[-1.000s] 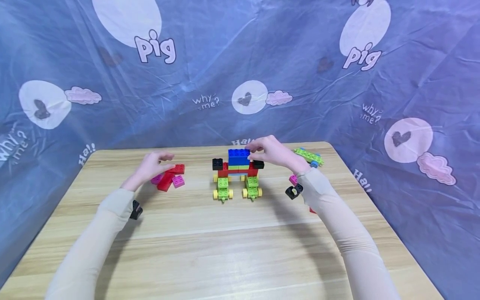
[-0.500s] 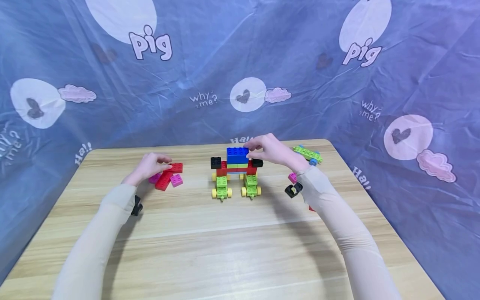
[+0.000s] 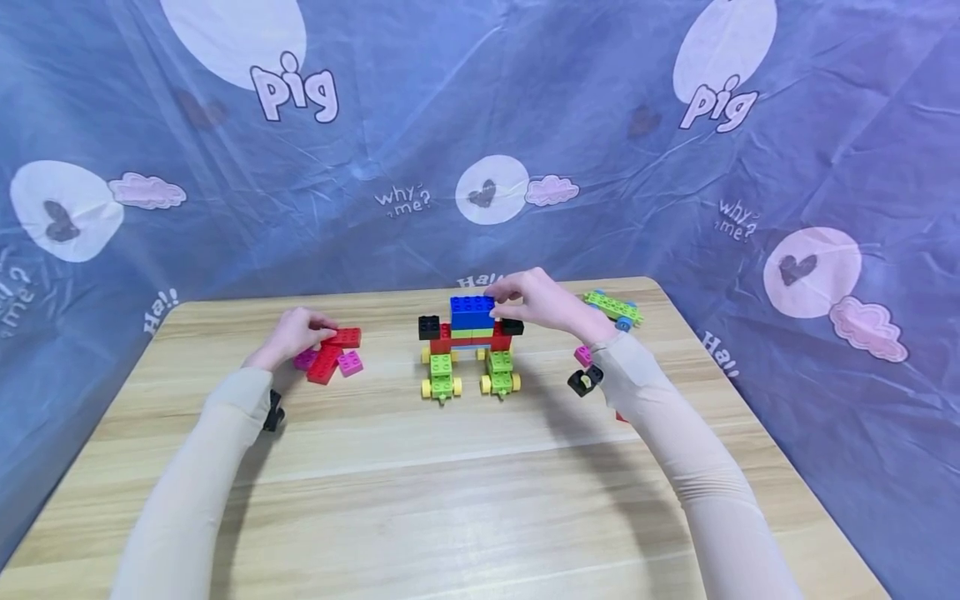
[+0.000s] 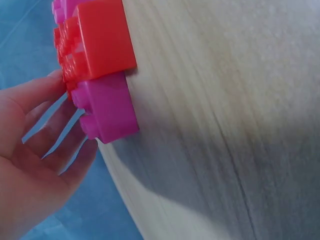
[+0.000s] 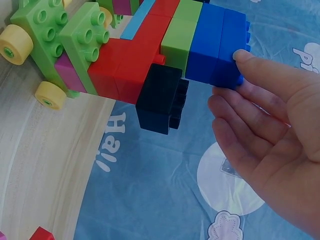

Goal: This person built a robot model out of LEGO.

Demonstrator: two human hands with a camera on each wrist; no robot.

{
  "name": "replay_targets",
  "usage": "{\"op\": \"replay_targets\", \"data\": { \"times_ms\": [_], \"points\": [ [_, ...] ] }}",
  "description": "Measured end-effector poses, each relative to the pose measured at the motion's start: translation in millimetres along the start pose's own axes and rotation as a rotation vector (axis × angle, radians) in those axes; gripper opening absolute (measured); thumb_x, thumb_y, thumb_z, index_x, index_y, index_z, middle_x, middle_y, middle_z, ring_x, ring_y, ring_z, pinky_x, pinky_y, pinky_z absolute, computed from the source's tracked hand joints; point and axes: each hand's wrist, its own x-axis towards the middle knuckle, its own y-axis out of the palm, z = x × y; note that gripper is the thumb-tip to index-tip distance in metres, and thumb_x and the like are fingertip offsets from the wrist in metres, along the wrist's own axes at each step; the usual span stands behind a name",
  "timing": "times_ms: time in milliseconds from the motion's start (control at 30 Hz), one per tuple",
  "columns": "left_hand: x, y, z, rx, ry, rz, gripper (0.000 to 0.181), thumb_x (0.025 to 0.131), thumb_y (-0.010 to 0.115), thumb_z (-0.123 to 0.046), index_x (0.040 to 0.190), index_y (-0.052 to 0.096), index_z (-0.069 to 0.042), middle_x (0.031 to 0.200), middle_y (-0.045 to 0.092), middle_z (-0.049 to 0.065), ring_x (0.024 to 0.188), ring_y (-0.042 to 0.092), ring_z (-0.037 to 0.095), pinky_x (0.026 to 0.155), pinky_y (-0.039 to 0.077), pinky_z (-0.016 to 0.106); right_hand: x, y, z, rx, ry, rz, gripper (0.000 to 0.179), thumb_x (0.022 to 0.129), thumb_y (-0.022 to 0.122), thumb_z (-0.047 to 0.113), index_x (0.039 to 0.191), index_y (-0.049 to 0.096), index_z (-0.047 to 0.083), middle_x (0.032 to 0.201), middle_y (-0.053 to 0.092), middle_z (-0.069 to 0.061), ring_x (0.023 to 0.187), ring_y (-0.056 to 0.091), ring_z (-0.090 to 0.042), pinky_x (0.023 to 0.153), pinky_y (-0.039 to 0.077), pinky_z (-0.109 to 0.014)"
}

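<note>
My right hand (image 3: 538, 302) pinches the blue brick (image 3: 472, 306) at the top of a brick build; in the right wrist view the thumb lies on its near face and fingers reach behind. Below the blue are light green bricks (image 5: 180, 37), red bricks (image 5: 132, 72) and a black brick (image 5: 160, 97) on each side. Light green wheeled bases (image 3: 441, 379) with yellow wheels carry it. My left hand (image 3: 291, 335) is at the loose pile on the left, thumb and fingers at the end of the rear red brick (image 3: 346, 337). A second red brick (image 3: 324, 365) and magenta bricks (image 3: 350, 363) lie beside it.
A green wheeled base (image 3: 615, 308) with blue wheels lies at the back right. Nearer are a magenta brick (image 3: 583, 356) and a black curved piece (image 3: 586, 381). A black piece (image 3: 273, 412) lies by the left wrist. Blue printed cloth (image 3: 375, 208) hangs behind the wooden table (image 3: 420, 500).
My left hand has come down onto the rear red brick, its fingers closing at the brick's end. My right hand stays at the blue brick. The head view has shifted slightly.
</note>
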Motion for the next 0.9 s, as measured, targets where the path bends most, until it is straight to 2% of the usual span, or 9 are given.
{"op": "replay_targets", "data": {
  "times_ms": [167,233,333,500,567,667,733,833,900],
  "points": [
    [-0.4,-2.0,4.1,-0.007,-0.034,-0.005,0.027,0.094,0.064,-0.011,0.114,0.070,0.005,0.105,0.072,0.025,0.068,0.058,0.017,0.075,0.044,0.029,0.4,0.4,0.5,-0.004,-0.001,-0.002,0.035,0.091,0.072,0.017,0.123,0.069,0.003,0.118,0.073,-0.015,0.102,0.072,-0.027,0.089,0.060,-0.041],
    [-0.9,-2.5,4.9,-0.005,-0.025,-0.012,0.028,0.094,0.065,-0.013,0.114,0.070,0.005,0.104,0.073,0.025,0.067,0.059,0.015,0.075,0.044,0.028,0.5,0.6,0.1,-0.005,0.002,0.000,0.035,0.091,0.071,0.017,0.122,0.069,0.003,0.118,0.073,-0.015,0.102,0.072,-0.027,0.089,0.060,-0.041],
    [-1.5,-3.4,5.7,0.005,-0.010,-0.012,0.030,0.093,0.068,-0.016,0.114,0.070,0.005,0.106,0.073,0.025,0.072,0.062,0.017,0.076,0.046,0.030,0.8,1.1,-0.9,-0.005,0.002,0.000,0.034,0.091,0.071,0.017,0.122,0.069,0.002,0.118,0.073,-0.015,0.102,0.072,-0.026,0.089,0.060,-0.041],
    [-0.5,-3.3,6.7,0.024,-0.003,0.016,0.036,0.090,0.071,-0.017,0.118,0.068,0.006,0.116,0.069,0.028,0.092,0.066,0.032,0.086,0.052,0.044,0.5,1.3,-1.2,0.002,0.001,-0.004,0.034,0.091,0.072,0.017,0.122,0.069,0.002,0.118,0.073,-0.015,0.102,0.072,-0.027,0.090,0.059,-0.043],
    [0.1,-3.6,7.0,0.031,-0.001,0.028,0.037,0.090,0.071,-0.017,0.118,0.068,0.007,0.114,0.069,0.028,0.091,0.065,0.033,0.084,0.052,0.044,-0.1,0.9,-0.5,0.004,0.000,-0.004,0.034,0.091,0.072,0.017,0.122,0.069,0.002,0.118,0.073,-0.015,0.102,0.072,-0.027,0.091,0.059,-0.044],
    [0.8,-4.8,8.0,0.032,0.001,0.046,0.035,0.090,0.071,-0.015,0.117,0.068,0.007,0.110,0.071,0.027,0.081,0.063,0.026,0.073,0.050,0.033,-0.1,0.6,-0.1,0.002,0.000,-0.003,0.035,0.091,0.072,0.017,0.122,0.069,0.002,0.118,0.073,-0.015,0.102,0.072,-0.027,0.090,0.059,-0.043],
    [1.2,-5.8,7.9,0.044,0.009,0.051,0.034,0.089,0.071,-0.013,0.116,0.068,0.007,0.109,0.071,0.027,0.081,0.063,0.026,0.073,0.050,0.033,0.0,0.3,0.6,0.002,0.003,-0.002,0.035,0.091,0.072,0.018,0.122,0.069,0.002,0.118,0.073,-0.015,0.102,0.072,-0.026,0.090,0.060,-0.041],
    [1.5,-7.2,8.1,0.071,0.019,0.058,0.033,0.088,0.070,-0.009,0.117,0.068,0.008,0.111,0.070,0.028,0.089,0.065,0.033,0.081,0.054,0.044,0.3,0.4,1.0,0.002,0.011,0.001,0.035,0.091,0.072,0.018,0.123,0.069,0.003,0.118,0.073,-0.014,0.102,0.072,-0.026,0.090,0.060,-0.039],
    [1.7,-7.9,8.2,0.096,0.028,0.062,0.036,0.087,0.069,-0.006,0.119,0.066,0.009,0.114,0.069,0.030,0.099,0.065,0.039,0.091,0.052,0.052,0.4,0.6,1.7,0.007,0.018,0.004,0.035,0.091,0.071,0.018,0.123,0.069,0.003,0.118,0.073,-0.014,0.103,0.072,-0.025,0.090,0.060,-0.039]
  ]
}}
